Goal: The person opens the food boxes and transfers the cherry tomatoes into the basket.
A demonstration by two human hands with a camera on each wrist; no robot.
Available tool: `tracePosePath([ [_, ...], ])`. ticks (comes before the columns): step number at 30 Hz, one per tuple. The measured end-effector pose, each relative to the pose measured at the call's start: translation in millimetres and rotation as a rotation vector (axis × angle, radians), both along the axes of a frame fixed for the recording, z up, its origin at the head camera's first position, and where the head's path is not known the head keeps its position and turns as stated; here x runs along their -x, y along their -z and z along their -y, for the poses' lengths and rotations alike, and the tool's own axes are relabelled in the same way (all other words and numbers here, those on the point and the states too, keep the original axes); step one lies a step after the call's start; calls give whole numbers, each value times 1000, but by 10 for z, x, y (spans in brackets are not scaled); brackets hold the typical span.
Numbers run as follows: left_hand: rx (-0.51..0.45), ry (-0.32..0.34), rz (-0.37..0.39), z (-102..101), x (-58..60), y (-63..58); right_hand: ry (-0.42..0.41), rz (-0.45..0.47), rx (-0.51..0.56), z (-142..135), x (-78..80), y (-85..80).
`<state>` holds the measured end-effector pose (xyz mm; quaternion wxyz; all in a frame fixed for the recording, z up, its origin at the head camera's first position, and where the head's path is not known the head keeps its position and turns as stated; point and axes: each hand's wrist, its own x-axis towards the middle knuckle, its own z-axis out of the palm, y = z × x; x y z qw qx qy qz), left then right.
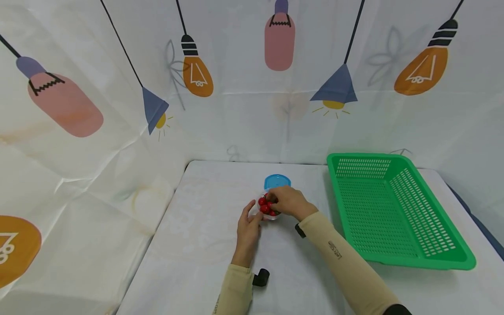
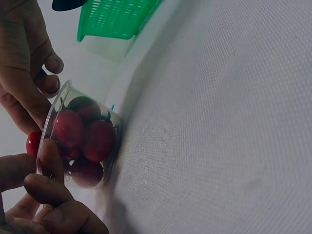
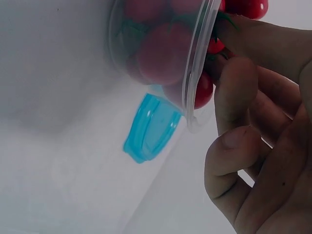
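A clear plastic tub [image 2: 116, 119] stands on the white table, filled with red cherry tomatoes [image 1: 264, 209] with green stems. My left hand [image 1: 248, 232] holds the tub from its near left side, fingertips at the rim in the left wrist view. From the right, my right hand [image 1: 292, 202] reaches over the opening. Its thumb and forefinger pinch a cherry tomato [image 3: 216, 46] near the green stem, though the fingers partly hide it. Just behind the tub lies a blue lid [image 1: 277, 180], which shows below the rim in the right wrist view [image 3: 153, 126].
A large green plastic basket [image 1: 393, 261] with perforated walls occupies the right side of the table. The white tablecloth [image 1: 189, 253] stretches out to the left. Behind the table hangs a white sheet [image 1: 244, 127] printed with lamps and bulbs.
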<state>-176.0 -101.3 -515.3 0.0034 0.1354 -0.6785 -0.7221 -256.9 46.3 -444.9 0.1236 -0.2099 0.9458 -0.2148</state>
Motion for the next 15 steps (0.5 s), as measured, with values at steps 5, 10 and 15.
tracePosePath([
  [5,15,-13,-16,-11,4,24,5,10,-6,12,22,7],
  [10,3,8,-8,-9,-91,-250,-2,44,33,-1,51,36],
  [15,6,6,-29,-24,-147,-353,-18,40,54,-18,59,57],
])
